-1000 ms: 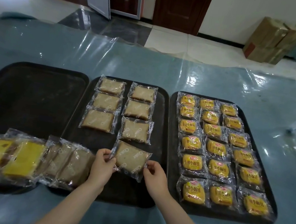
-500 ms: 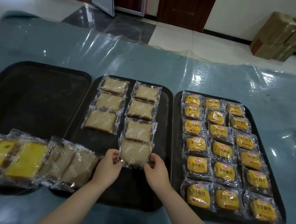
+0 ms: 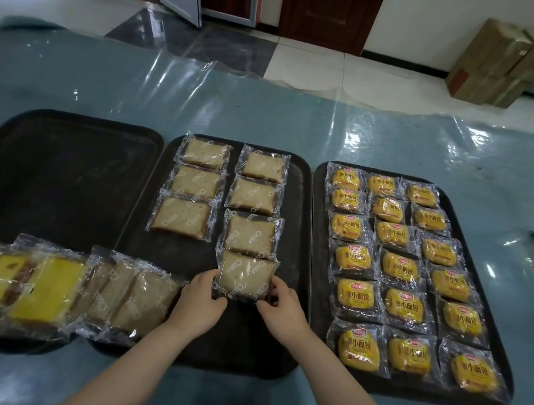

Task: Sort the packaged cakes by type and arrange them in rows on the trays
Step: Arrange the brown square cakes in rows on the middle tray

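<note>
**Fourth pale cake meets its row**

Left hand and right hand pinch the near corners of a wrapped pale cake on the middle tray, directly beyond them. Right of the hands, yellow buns fill another tray; to their left, unsorted packets.

Clear, crinkled plastic wrappers gleam over pale, porous sponge cake slices on a matt black tray, its surface dull and faintly scuffed. A glossy transparent plastic sheet (wrinkled, catching window glare) covers the blue desk. Beyond lie polished floor tiles and tape-wrapped cardboard boxes.
</note>
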### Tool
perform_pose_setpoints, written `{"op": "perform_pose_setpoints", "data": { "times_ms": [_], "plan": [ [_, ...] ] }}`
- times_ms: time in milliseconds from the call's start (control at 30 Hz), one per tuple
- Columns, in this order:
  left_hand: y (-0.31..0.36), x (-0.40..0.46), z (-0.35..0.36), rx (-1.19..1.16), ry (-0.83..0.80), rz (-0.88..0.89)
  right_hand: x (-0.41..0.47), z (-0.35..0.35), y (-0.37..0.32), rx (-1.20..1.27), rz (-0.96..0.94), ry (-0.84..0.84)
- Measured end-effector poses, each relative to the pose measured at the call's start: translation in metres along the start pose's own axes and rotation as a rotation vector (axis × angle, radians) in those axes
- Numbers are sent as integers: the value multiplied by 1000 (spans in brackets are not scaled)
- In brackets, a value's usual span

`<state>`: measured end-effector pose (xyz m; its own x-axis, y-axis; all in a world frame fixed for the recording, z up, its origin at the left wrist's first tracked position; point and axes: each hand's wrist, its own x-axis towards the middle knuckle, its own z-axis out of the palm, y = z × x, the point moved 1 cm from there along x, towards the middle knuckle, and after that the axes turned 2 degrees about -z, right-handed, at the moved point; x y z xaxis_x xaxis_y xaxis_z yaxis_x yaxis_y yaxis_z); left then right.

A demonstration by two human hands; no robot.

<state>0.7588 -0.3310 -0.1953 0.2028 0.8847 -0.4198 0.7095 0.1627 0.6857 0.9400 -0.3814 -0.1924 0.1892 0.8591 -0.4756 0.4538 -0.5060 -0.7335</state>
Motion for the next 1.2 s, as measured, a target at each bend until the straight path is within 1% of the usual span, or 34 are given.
{"op": "perform_pose_setpoints", "data": {
  "times_ms": [100, 200, 267, 367, 467, 567, 667, 967, 1100, 1200],
  "plan": [
    [1, -4, -6, 47, -10, 10, -2, -1, 2, 3, 16, 25],
    [3, -10, -11, 62, -12, -28, -7, -1, 2, -10, 33, 90],
    [0, -11, -14, 66, 4, -12, -12, 0, 0, -24, -2, 137],
    [-2, -14, -22, 59, 36, 61, -19, 5, -7, -26, -89, 199],
    [-5, -17, -34, 52, 65, 112, -21, 16, -14, -19, -146, 231],
    [-10, -20, -48, 62, 109, 176, -24, 29, -24, -28, -158, 215],
    [-17, -19, -64, 89, 144, 198, -26, 43, -33, -35, -197, 205],
    [-52, -15, -101, 188, 196, 169, -28, 86, -49, 40, -208, 109],
    [-63, -14, -109, 242, 197, 182, -29, 107, -48, 78, -153, 16],
    [-68, -14, -112, 221, 166, 191, -29, 121, -45, 106, -93, -39]
  ]
}}
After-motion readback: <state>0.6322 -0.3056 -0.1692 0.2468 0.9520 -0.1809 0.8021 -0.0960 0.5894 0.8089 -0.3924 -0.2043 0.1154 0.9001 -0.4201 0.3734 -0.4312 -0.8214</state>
